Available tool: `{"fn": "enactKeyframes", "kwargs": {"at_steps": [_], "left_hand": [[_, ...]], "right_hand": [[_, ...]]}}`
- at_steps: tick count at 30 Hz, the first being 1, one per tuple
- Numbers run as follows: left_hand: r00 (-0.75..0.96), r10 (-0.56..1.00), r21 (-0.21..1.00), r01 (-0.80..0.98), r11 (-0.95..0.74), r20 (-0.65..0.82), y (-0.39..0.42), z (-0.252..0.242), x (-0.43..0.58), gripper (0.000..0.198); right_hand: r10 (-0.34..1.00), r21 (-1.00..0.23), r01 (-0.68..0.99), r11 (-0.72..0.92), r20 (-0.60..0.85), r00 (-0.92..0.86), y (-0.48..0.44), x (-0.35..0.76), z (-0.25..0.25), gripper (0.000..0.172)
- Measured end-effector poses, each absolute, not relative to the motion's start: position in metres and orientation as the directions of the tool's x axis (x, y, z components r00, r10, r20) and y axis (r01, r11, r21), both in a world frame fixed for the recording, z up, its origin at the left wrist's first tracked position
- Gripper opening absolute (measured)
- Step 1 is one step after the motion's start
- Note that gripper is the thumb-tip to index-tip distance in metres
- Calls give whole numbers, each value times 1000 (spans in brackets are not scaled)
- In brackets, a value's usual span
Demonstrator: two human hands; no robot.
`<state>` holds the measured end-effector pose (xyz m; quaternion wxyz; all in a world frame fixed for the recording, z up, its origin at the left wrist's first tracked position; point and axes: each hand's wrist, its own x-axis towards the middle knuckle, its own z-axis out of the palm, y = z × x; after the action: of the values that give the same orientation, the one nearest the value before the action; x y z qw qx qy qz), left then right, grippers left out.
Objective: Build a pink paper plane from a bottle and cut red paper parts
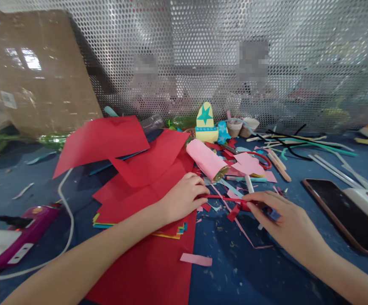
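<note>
A thin red strip (pixel 217 196), apparently of paper, runs level between my two hands. My left hand (pixel 185 195) rests over the red paper stack and pinches the strip's left end. The other end is between the thumb and fingers of my right hand (pixel 280 218), above the blue table. Just beyond the strip lies a pink paper-covered tube (pixel 206 160) with a gold inside. Red sheets (pixel 167 163) are heaped under and behind my left hand, with other colours showing at the stack's lower edge. A short pink strip (pixel 196 259) lies nearer me.
Paper scraps and red-handled scissors (pixel 261 160) lie beyond my hands. A yellow tube (pixel 206 134) with a star stands behind. At right are a phone (pixel 345 212) and pipe cleaners (pixel 311 146); at left, a purple power strip (pixel 34 228) with a white cable (pixel 71 212). A cardboard sheet (pixel 40 72) leans against perforated metal.
</note>
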<state>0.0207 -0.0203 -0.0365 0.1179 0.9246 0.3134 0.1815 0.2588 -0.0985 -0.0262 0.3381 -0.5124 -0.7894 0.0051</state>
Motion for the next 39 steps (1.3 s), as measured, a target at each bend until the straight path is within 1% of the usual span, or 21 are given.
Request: {"fn": "enactKeyframes", "kwargs": {"at_steps": [2,4,6,7,9,10,12,14,16,18,21,22,24,25,27,29,31,32,35,38,39], "left_hand": [[734,620,353,523,-776,276,-23,-36,25,7],[677,677,430,539,-724,290,-25,-35,27,6],[588,768,587,537,-606,254,-27,-32,28,7],[554,807,686,508,-522,204,-27,-31,29,8],[540,840,856,404,-322,61,-28,-30,29,12],[554,832,910,350,-222,-10,-29,-30,30,14],[578,808,960,274,-64,-111,-31,-31,31,16],[592,791,974,224,24,-155,-35,-31,34,13],[605,780,981,185,55,-158,-40,-28,37,8],[598,795,989,145,25,-107,-45,-23,40,2],[489,866,976,116,-184,105,-50,-11,39,2],[442,878,952,143,-269,182,-51,-7,39,3],[420,869,879,268,-393,261,-51,-2,36,6],[442,858,833,346,-432,262,-50,-2,36,7],[520,828,733,477,-485,209,-48,-7,35,9],[601,786,661,533,-528,144,-47,-17,35,13],[649,749,604,546,-580,133,-46,-29,36,14],[667,730,579,541,-610,147,-46,-34,36,15],[717,664,513,496,-700,213,-45,-44,36,15],[745,616,463,466,-754,254,-44,-46,35,13],[750,609,455,462,-761,258,-44,-45,34,12]], "right_hand": [[814,-360,799,482,520,-257,-99,258,-27,16],[819,-371,794,482,514,-257,-100,259,-29,16],[829,-393,786,477,498,-254,-100,260,-30,15],[835,-410,777,477,488,-255,-100,260,-31,15],[837,-442,749,494,475,-272,-101,260,-32,14],[832,-452,731,511,474,-289,-101,260,-32,14],[814,-456,701,548,482,-323,-103,259,-32,15],[798,-447,688,572,497,-341,-105,258,-31,16],[789,-440,683,582,510,-343,-106,258,-30,15],[783,-438,679,589,515,-348,-107,256,-29,15],[794,-441,688,576,503,-342,-107,255,-27,14],[805,-441,703,557,494,-328,-106,255,-27,13],[837,-442,750,493,475,-271,-103,257,-24,12],[852,-446,771,454,471,-229,-101,260,-22,11],[867,-464,801,379,481,-132,-92,270,-17,10],[873,-448,834,322,480,-79,-80,283,-12,14],[904,-338,901,273,411,-119,-62,298,-8,19],[914,-310,917,251,387,-119,-51,304,-7,20],[939,-280,940,193,332,-93,-18,318,-10,23],[962,-272,953,132,268,-57,11,324,-21,14],[968,-272,956,112,247,-43,19,324,-26,15]]}}
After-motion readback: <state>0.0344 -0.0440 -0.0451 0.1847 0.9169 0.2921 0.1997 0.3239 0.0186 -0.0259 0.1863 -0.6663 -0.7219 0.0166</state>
